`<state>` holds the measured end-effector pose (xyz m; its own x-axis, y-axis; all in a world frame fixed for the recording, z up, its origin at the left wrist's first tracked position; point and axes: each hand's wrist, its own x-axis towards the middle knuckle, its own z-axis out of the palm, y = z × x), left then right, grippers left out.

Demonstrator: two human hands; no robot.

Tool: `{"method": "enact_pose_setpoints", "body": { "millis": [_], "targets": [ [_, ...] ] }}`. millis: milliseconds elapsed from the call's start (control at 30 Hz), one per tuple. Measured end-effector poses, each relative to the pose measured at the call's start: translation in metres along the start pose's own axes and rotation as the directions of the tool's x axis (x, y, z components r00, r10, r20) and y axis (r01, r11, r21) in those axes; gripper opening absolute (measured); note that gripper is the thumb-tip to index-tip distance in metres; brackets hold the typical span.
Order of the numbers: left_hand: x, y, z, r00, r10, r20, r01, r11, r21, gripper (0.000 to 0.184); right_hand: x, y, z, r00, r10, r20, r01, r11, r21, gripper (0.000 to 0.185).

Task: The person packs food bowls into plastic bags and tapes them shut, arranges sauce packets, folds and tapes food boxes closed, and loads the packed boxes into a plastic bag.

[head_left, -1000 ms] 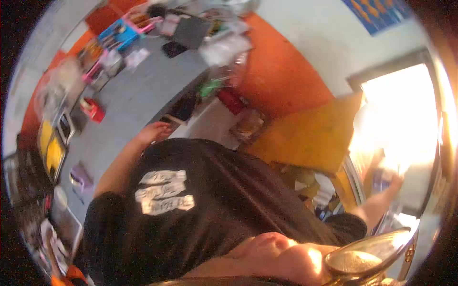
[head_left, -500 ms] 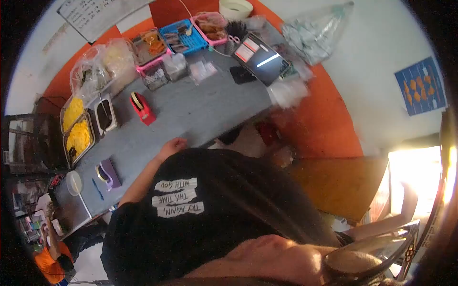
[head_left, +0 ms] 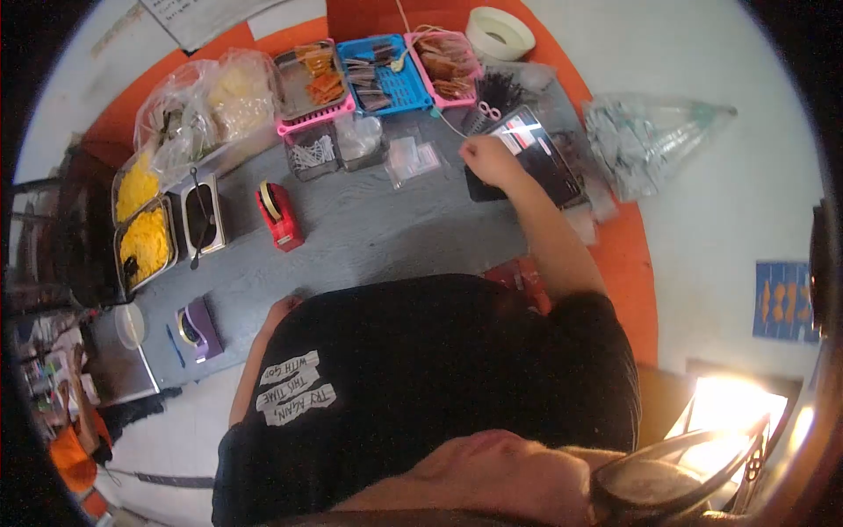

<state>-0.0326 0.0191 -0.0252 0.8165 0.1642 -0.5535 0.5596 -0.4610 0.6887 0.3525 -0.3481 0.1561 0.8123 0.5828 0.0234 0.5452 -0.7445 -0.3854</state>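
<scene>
My right hand (head_left: 492, 162) is held closed over the far right of the grey table, beside a black tablet-like device (head_left: 549, 162) with red and white patches. A flat black item (head_left: 481, 189) lies under the hand. Whatever the curled fingers hold, if anything, is hidden. Small clear plastic packets (head_left: 413, 162) lie left of that hand. My left hand (head_left: 283, 309) is low at the table's near edge, partly covered by my black shirt, so its fingers are unclear. A red tape dispenser (head_left: 279, 220) stands beyond it, and a purple tape dispenser (head_left: 200, 329) to its left.
Metal trays of yellow food (head_left: 147, 241) and a narrow metal container (head_left: 204, 220) with dark utensils stand left. Along the back are plastic bags (head_left: 237, 97), a blue basket (head_left: 386, 83) and a pink basket (head_left: 443, 66). A person in orange (head_left: 75, 457) is at far left.
My right arm has swung from beside the bright opening at lower right to the black device on the table. My left hand has drawn back towards my body. The view has shifted.
</scene>
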Motion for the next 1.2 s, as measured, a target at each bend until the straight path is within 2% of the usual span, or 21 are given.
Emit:
{"method": "enact_pose_setpoints", "body": {
  "millis": [33, 67, 100, 167, 200, 233, 267, 300, 467, 533, 567, 633, 767, 800, 833, 867, 933, 1033, 1100, 1167, 1200],
  "targets": [
    [-0.009, 0.014, 0.006, 1.000, -0.020, -0.020, 0.020, 1.000, -0.007, 0.031, 0.038, 0.019, 0.028, 0.999, 0.027, -0.037, -0.031, 0.993, -0.113, 0.018],
    [-0.019, 0.040, 0.011, 0.988, -0.124, -0.096, 0.123, 0.992, -0.018, 0.031, 0.076, 0.037, 0.051, 0.995, 0.049, -0.083, -0.067, 0.973, -0.220, 0.020],
    [-0.028, 0.055, 0.013, 0.959, -0.228, -0.169, 0.226, 0.974, -0.033, 0.030, 0.104, 0.048, 0.063, 0.997, 0.031, -0.077, -0.046, 0.978, -0.201, 0.020],
    [-0.045, 0.045, 0.018, 0.956, -0.218, -0.196, 0.200, 0.974, -0.111, 0.029, 0.157, 0.060, 0.079, 0.934, -0.108, -0.340, -0.019, 0.937, -0.350, 0.023],
    [-0.056, 0.039, 0.024, 0.961, -0.190, -0.202, 0.153, 0.971, -0.184, 0.028, 0.179, 0.066, 0.088, 0.934, -0.122, -0.337, 0.001, 0.941, -0.340, 0.023],
    [-0.067, 0.046, 0.033, 0.924, -0.343, -0.169, 0.269, 0.896, -0.352, 0.027, 0.196, 0.071, 0.094, 0.953, -0.010, -0.304, -0.112, 0.918, -0.381, 0.024],
    [-0.066, 0.051, 0.033, 0.921, -0.348, -0.176, 0.272, 0.897, -0.349, 0.027, 0.205, 0.080, 0.100, 0.954, 0.113, -0.277, -0.227, 0.877, -0.424, 0.024],
    [-0.063, 0.055, 0.029, 0.924, -0.339, -0.179, 0.269, 0.906, -0.327, 0.027, 0.207, 0.071, 0.088, 0.977, 0.141, -0.161, -0.211, 0.767, -0.606, 0.026],
    [-0.060, 0.067, 0.025, 0.939, -0.300, -0.167, 0.256, 0.936, -0.243, 0.027, 0.239, 0.082, 0.086, 0.968, 0.246, 0.041, -0.178, 0.796, -0.579, 0.028],
    [-0.062, 0.069, 0.029, 0.939, -0.290, -0.185, 0.244, 0.941, -0.234, 0.027, 0.249, 0.088, 0.093, 0.964, 0.217, -0.155, -0.262, 0.875, -0.407, 0.027],
    [-0.062, 0.069, 0.031, 0.939, -0.285, -0.194, 0.239, 0.943, -0.232, 0.027, 0.253, 0.090, 0.094, 0.968, 0.204, -0.147, -0.247, 0.878, -0.410, 0.027],
    [-0.065, 0.064, 0.038, 0.937, -0.280, -0.207, 0.230, 0.944, -0.235, 0.026, 0.247, 0.073, 0.067, 0.984, 0.058, -0.169, -0.130, 0.881, -0.456, 0.027],
    [-0.070, 0.071, 0.068, 0.935, -0.278, -0.219, 0.216, 0.938, -0.271, 0.026, 0.219, 0.038, -0.003, 0.997, -0.032, -0.076, -0.013, 0.845, -0.535, 0.029],
    [-0.073, 0.119, 0.046, 0.934, -0.308, -0.184, 0.250, 0.926, -0.282, 0.028, 0.216, 0.043, -0.011, 0.984, -0.148, -0.102, 0.084, 0.879, -0.469, 0.028],
    [-0.063, 0.092, 0.048, 0.949, -0.267, -0.171, 0.192, 0.914, -0.358, 0.028, 0.214, 0.044, -0.019, 0.957, -0.258, -0.135, 0.186, 0.897, -0.401, 0.029],
    [-0.055, 0.067, 0.052, 0.961, -0.222, -0.166, 0.131, 0.891, -0.434, 0.028, 0.206, 0.034, -0.033, 0.954, -0.278, -0.116, 0.208, 0.886, -0.413, 0.029],
    [-0.063, 0.121, 0.028, 0.955, -0.221, -0.196, 0.133, 0.914, -0.383, 0.028, 0.190, 0.014, -0.062, 0.945, -0.290, -0.152, 0.266, 0.951, -0.155, 0.025],
    [-0.053, 0.127, 0.022, 0.968, -0.109, -0.228, 0.013, 0.923, -0.385, 0.026, 0.202, 0.039, -0.072, 0.953, -0.266, -0.145, 0.220, 0.937, -0.271, 0.023],
    [-0.051, 0.148, 0.014, 0.970, -0.111, -0.216, 0.023, 0.926, -0.376, 0.026, 0.199, 0.038, -0.080, 0.960, -0.255, -0.119, 0.199, 0.915, -0.350, 0.022],
    [-0.046, 0.153, 0.014, 0.976, -0.073, -0.205, -0.012, 0.921, -0.389, 0.025, 0.189, 0.033, -0.089, 0.908, -0.413, -0.069, 0.360, 0.854, -0.375, 0.021],
    [-0.045, 0.155, 0.015, 0.977, -0.072, -0.203, -0.013, 0.921, -0.389, 0.025, 0.185, 0.034, -0.091, 0.909, -0.411, -0.068, 0.358, 0.855, -0.376, 0.021]
  ]
}}
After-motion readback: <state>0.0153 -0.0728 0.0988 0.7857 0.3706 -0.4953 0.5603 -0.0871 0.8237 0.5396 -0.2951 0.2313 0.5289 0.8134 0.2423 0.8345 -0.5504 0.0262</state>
